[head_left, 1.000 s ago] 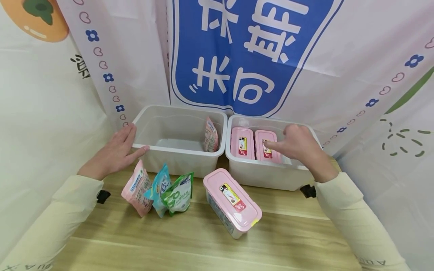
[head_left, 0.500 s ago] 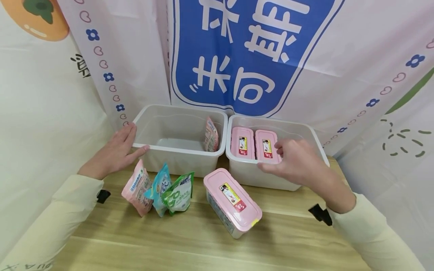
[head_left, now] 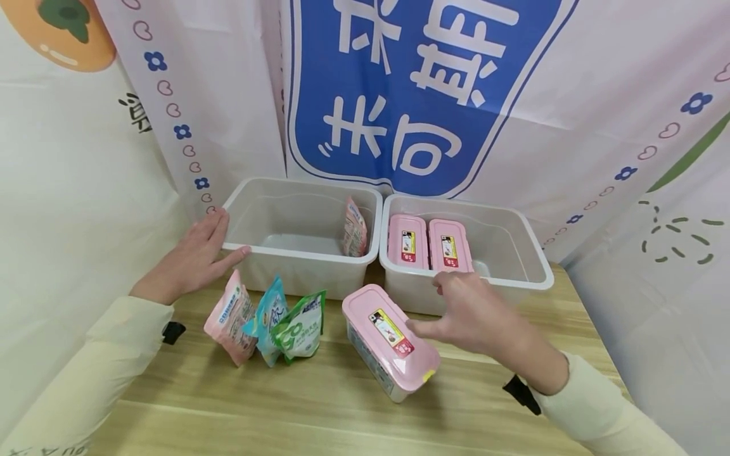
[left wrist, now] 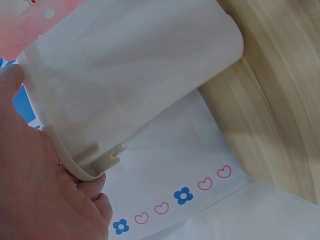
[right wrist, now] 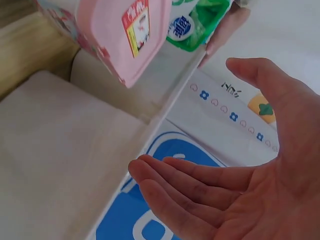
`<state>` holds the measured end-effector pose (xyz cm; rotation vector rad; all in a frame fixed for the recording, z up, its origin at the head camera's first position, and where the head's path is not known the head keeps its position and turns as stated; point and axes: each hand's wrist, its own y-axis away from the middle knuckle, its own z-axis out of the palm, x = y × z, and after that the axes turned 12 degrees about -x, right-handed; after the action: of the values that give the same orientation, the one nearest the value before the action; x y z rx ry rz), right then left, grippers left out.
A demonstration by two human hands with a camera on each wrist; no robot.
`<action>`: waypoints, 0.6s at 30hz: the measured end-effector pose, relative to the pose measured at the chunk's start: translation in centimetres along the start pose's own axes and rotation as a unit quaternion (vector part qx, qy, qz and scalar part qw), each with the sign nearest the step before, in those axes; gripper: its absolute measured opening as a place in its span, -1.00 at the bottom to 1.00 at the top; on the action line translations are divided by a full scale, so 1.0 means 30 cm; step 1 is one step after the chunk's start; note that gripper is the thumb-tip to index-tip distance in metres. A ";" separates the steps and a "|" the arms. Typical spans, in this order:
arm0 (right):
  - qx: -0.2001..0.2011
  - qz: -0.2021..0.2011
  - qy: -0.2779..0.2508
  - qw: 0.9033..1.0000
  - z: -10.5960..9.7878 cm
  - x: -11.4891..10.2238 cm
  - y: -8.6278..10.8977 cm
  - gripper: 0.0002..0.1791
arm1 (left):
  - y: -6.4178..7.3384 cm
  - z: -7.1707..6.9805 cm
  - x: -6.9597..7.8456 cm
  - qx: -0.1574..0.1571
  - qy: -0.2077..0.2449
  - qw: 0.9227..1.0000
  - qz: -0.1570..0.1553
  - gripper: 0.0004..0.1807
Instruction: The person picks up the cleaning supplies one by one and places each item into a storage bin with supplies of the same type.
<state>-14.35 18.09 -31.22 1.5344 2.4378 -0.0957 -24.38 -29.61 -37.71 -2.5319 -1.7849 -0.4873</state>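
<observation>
My left hand [head_left: 194,256] grips the front left corner of the left light grey plastic bin [head_left: 302,272]; in the left wrist view, fingers curl round the bin's rim [left wrist: 52,130]. My right hand [head_left: 476,313], thumb and fingers spread with nothing between them, hovers by the right side of a pink-lidded box [head_left: 365,316] on the table. That box lies at a slant in front of the bins. Two similar pink-lidded boxes [head_left: 407,231] stand side by side in the right grey bin [head_left: 513,253]. Inside the left bin, a pink pouch [head_left: 355,231] leans against the right wall.
A pink pouch [head_left: 232,320], a blue pouch [head_left: 270,320] and a green-white pouch [head_left: 302,329] stand together on the wooden table [head_left: 274,411], before the left bin. Printed white cloth [head_left: 228,95] hangs close behind the bins and along both sides.
My right hand has come out from over the right bin, moving toward me and left to the pink-lidded box on the table. My left hand has stayed on the left bin.
</observation>
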 end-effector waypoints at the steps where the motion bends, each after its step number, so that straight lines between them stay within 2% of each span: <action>1: 0.003 -0.003 -0.004 1.000 0.014 -0.004 0.000 -0.36 | 0.000 0.000 0.001 0.001 0.001 1.000 0.000 0.09; 5: 0.010 -0.005 -0.018 1.000 0.066 -0.021 -0.003 -0.25 | 0.001 0.001 -0.002 0.005 0.001 1.000 0.002 0.08; 8: 0.009 0.006 -0.015 1.000 0.105 -0.029 -0.005 -0.38 | 0.000 0.002 -0.001 0.011 0.001 1.000 0.002 0.09; 18: -0.003 0.021 -0.029 0.999 0.219 -0.043 -0.013 -0.34 | 0.001 0.006 0.005 0.012 0.006 1.000 0.003 0.09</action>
<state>-12.98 15.53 -37.26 1.5568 2.3576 -0.1229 -24.27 -29.46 -37.83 -2.5124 -1.7683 -0.4774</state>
